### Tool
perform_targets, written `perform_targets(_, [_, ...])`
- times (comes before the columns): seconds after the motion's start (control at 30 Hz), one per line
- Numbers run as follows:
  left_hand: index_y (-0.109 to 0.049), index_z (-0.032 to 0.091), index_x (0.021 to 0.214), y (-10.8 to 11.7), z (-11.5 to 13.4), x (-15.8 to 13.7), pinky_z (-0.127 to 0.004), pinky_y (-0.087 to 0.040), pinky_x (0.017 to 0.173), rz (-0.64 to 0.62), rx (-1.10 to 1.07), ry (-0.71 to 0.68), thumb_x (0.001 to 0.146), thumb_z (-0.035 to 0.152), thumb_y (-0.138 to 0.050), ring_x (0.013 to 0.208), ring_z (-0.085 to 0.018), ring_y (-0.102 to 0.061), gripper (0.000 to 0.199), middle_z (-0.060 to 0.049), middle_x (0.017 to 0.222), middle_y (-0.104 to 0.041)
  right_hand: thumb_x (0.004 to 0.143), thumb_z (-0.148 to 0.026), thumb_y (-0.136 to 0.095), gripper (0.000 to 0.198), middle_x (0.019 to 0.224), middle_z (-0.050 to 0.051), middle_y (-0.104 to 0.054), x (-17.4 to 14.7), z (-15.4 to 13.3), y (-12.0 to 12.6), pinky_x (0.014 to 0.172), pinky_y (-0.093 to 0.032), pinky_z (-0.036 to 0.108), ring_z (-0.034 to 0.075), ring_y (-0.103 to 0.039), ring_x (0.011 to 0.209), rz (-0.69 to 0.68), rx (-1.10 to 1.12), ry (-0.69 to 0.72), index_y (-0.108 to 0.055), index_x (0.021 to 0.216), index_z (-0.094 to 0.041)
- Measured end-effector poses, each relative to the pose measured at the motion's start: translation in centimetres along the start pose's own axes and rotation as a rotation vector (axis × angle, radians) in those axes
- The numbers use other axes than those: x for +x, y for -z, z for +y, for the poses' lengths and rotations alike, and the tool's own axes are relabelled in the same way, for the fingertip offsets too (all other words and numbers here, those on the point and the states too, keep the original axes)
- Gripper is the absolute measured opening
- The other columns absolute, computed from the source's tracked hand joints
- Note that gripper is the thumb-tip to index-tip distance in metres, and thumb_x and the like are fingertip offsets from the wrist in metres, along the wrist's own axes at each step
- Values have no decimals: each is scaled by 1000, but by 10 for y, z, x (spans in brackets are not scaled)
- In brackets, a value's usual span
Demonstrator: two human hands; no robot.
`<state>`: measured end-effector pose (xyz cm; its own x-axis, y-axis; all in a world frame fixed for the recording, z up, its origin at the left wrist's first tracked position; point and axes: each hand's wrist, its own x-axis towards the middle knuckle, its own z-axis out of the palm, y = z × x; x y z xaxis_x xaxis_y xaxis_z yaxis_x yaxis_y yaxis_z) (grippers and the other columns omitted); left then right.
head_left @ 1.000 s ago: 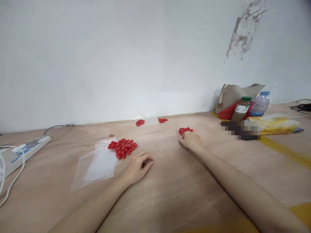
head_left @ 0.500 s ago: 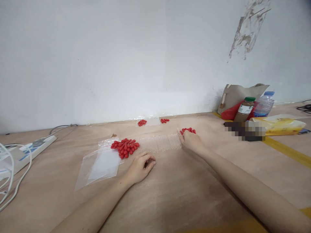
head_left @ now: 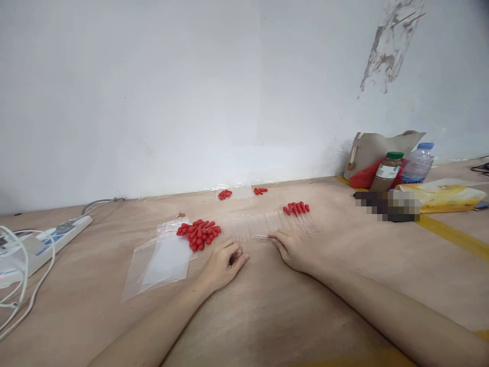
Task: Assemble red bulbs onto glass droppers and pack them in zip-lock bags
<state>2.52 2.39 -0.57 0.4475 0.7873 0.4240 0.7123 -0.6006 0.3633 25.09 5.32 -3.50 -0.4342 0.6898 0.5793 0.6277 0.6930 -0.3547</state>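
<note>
My right hand [head_left: 288, 248] pinches a thin clear glass dropper tube [head_left: 262, 236] between thumb and fingertips, and the tube points left. Just behind it, a row of similar clear tubes [head_left: 248, 225] lies side by side on the table. To the right, several tubes are fitted with red rubber bulbs [head_left: 296, 208]. Resting on the table, my left hand [head_left: 224, 264] is loosely curled, its thumb apart from the fingers, with nothing visible in it. Beyond that hand sits a pile of loose red rubber bulbs [head_left: 199, 233], partly on a clear plastic bag [head_left: 168, 260].
Near the wall, a clear bag [head_left: 241, 192] has red bulbs at both ends. A power strip [head_left: 49, 250] with white cables stands left. At the right are a grey bag [head_left: 376, 148], a green-capped bottle [head_left: 386, 173], a water bottle [head_left: 417, 164] and a yellow packet [head_left: 445, 198].
My right hand has come left and toward me from the bulbed tubes, now holding a bare tube turned sideways. The red-bulbed tubes are uncovered. My left hand has barely moved.
</note>
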Motion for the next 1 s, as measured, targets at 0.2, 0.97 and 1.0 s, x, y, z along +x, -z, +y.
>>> perform_targets(0.2, [-58, 19, 70, 30, -26, 15, -33, -36, 75, 171, 328, 77, 80, 29, -47, 81, -20, -49, 18, -4, 80, -56, 84, -20, -39, 20, 80, 5, -61, 1, -7, 12, 69, -42, 29, 16, -55, 74, -28, -51, -51, -59, 86, -17])
perform_targets(0.97, [-58, 22, 90, 76, -90, 19, -37, -37, 81, -47, 478, 311, 67, 53, -54, 100, -26, -48, 40, -6, 98, -58, 85, -18, -38, 19, 80, 5, -60, 0, -6, 10, 70, -41, 28, 15, -53, 75, -40, -38, -46, -57, 84, -17])
perform_targets(1.0, [-58, 22, 91, 76, -88, 19, -40, -35, 84, -24, 482, 308, 66, 52, -56, 99, -26, -49, 39, -7, 98, -58, 85, -18, -38, 19, 80, 5, -59, 0, -5, 9, 70, -41, 28, 15, -53, 75, -41, -36, -44, -57, 84, -17])
